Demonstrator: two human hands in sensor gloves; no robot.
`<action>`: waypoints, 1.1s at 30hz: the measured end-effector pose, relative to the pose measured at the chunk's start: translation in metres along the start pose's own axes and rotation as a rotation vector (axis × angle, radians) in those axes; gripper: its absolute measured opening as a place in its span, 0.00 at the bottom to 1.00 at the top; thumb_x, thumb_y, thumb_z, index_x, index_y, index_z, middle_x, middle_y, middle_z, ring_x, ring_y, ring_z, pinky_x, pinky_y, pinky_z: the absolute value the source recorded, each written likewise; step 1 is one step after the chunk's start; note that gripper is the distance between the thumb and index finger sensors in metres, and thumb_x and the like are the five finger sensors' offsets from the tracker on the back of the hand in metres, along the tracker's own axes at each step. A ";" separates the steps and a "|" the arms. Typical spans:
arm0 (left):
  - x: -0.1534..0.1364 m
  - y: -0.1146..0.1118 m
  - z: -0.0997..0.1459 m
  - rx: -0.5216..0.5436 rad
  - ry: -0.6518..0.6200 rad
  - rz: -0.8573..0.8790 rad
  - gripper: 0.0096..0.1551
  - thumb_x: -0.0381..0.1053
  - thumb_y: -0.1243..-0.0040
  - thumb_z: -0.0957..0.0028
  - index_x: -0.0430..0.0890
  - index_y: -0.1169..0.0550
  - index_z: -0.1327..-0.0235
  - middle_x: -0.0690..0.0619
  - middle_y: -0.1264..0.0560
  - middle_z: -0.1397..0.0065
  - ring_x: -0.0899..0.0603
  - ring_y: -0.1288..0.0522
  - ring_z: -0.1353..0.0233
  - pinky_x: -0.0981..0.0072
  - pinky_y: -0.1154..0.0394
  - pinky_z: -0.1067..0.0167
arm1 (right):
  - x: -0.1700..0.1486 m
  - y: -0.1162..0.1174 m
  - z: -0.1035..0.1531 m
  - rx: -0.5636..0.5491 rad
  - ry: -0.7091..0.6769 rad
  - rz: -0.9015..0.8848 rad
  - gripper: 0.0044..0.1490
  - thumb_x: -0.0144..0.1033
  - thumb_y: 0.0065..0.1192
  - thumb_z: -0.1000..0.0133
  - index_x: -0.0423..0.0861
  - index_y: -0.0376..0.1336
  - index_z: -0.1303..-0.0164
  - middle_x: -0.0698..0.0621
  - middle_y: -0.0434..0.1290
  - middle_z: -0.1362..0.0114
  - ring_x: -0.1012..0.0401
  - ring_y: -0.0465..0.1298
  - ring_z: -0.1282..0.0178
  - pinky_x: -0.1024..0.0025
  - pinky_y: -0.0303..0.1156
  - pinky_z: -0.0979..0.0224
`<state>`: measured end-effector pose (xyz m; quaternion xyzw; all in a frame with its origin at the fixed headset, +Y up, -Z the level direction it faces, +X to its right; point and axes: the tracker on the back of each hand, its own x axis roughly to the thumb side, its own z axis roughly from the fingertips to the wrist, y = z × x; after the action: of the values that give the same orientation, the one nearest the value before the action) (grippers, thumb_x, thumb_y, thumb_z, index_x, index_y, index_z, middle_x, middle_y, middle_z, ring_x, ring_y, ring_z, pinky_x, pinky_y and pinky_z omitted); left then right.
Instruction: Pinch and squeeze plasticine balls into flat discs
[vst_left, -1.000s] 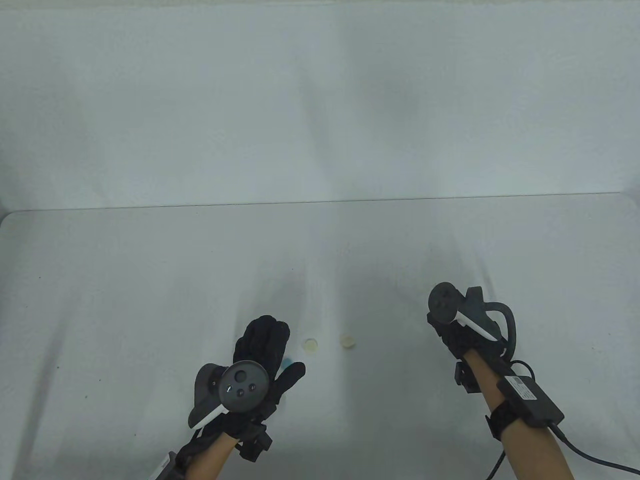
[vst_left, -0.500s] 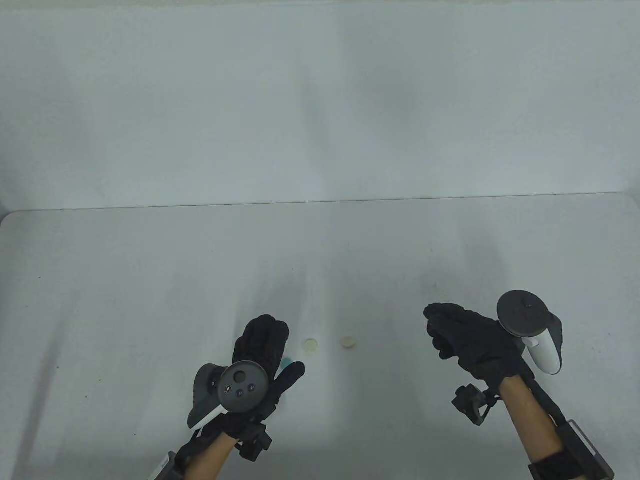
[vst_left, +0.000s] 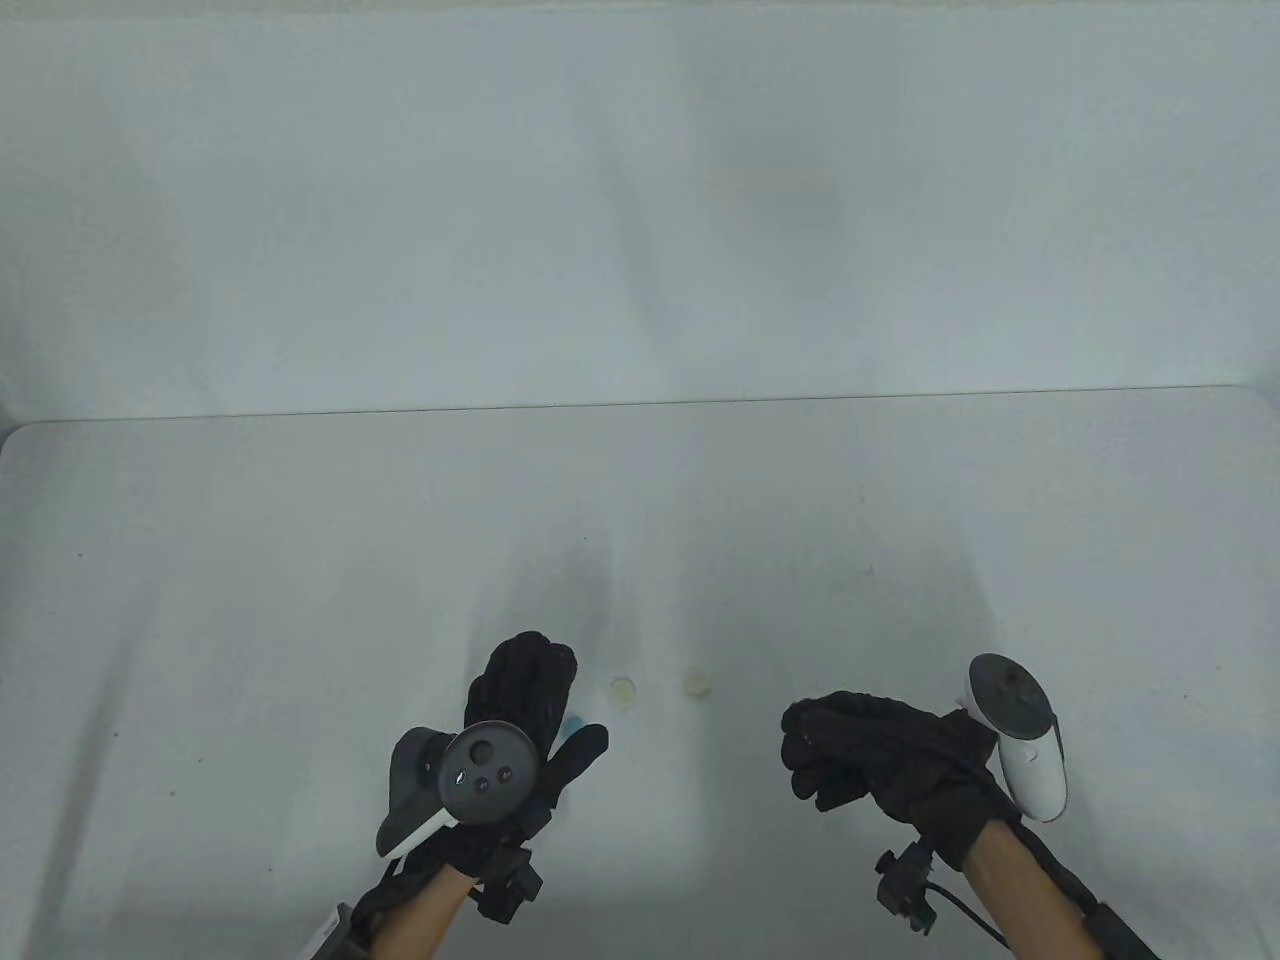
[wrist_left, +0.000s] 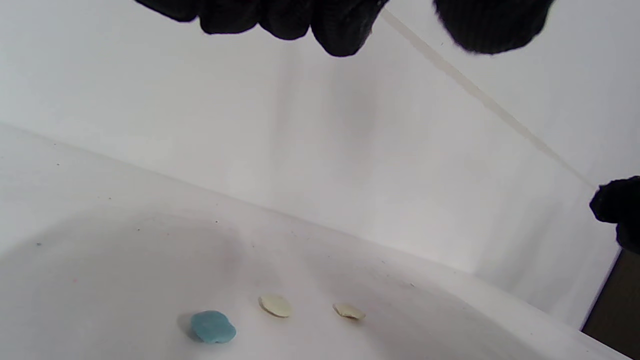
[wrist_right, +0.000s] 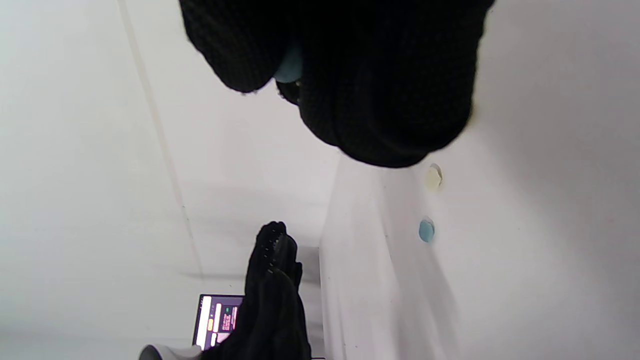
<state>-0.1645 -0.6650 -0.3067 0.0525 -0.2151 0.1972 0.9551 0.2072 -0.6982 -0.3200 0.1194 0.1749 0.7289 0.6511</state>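
A flattened blue disc (wrist_left: 212, 327) and two cream discs (wrist_left: 275, 305) (wrist_left: 349, 311) lie on the white table. In the table view the blue disc (vst_left: 573, 727) peeks out beside my left hand (vst_left: 582, 700), and the cream discs (vst_left: 622, 690) (vst_left: 696, 683) lie just right of it. My left hand hovers above the table with its fingers (wrist_left: 340, 30) apart from the thumb, and it holds nothing. My right hand (vst_left: 805, 750) is curled at the right. In the right wrist view its fingers pinch a blue plasticine piece (wrist_right: 289, 67), mostly hidden by the glove.
The white table (vst_left: 300, 600) ends at a far edge against a white backdrop (vst_left: 640, 200). A lit screen (wrist_right: 220, 320) shows past the table in the right wrist view. My left hand also shows there (wrist_right: 275, 280).
My right hand has turned over and moved down and left, toward the discs, so its tracker now sits on the right side. My left hand has stayed still.
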 end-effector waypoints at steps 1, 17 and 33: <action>0.000 0.000 0.000 -0.001 0.001 0.001 0.48 0.62 0.51 0.42 0.35 0.43 0.17 0.30 0.51 0.16 0.22 0.50 0.18 0.32 0.47 0.27 | -0.001 0.000 0.000 -0.009 -0.006 -0.003 0.26 0.39 0.64 0.40 0.38 0.70 0.38 0.42 0.82 0.44 0.54 0.87 0.52 0.74 0.88 0.53; -0.001 -0.001 -0.001 -0.010 0.015 -0.011 0.48 0.62 0.51 0.42 0.35 0.43 0.17 0.30 0.51 0.16 0.22 0.50 0.18 0.32 0.48 0.27 | -0.012 0.002 0.000 -0.063 0.037 -0.069 0.31 0.38 0.52 0.34 0.33 0.60 0.26 0.36 0.74 0.33 0.46 0.79 0.41 0.63 0.83 0.40; -0.001 0.001 -0.001 0.001 0.011 -0.012 0.48 0.62 0.51 0.42 0.35 0.43 0.17 0.30 0.51 0.16 0.23 0.50 0.18 0.33 0.48 0.27 | -0.004 0.005 0.000 -0.073 0.007 0.016 0.24 0.42 0.68 0.43 0.39 0.70 0.44 0.46 0.82 0.49 0.57 0.87 0.57 0.76 0.89 0.57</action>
<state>-0.1656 -0.6649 -0.3079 0.0533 -0.2094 0.1918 0.9574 0.2032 -0.7028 -0.3178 0.0943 0.1498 0.7402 0.6487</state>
